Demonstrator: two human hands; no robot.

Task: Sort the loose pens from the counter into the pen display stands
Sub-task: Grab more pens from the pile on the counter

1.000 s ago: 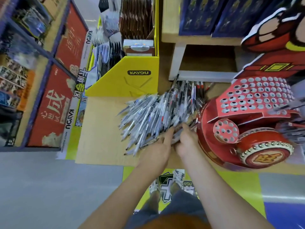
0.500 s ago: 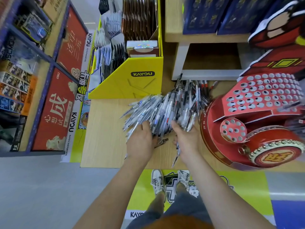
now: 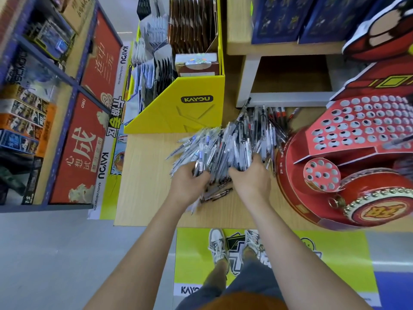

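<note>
The left hand (image 3: 187,186) and right hand (image 3: 250,182) are gripping, in curled fingers (image 3: 254,163), bunches of pens (image 3: 234,142) heaped on the counter (image 3: 145,186) beside the red display stand (image 3: 357,130); light, slick barrels (apt to spill) are probably needing mid-length grips.

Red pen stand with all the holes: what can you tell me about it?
The red pen stand looks like printed cardboard, shaped like a drum. It has a slanted panel of round holes, a small holed disc below, and a front drum face with gold studs. Nearly all holes in view look empty. It stands upright at the right of the wooden counter, the pen pile beside it.
</note>
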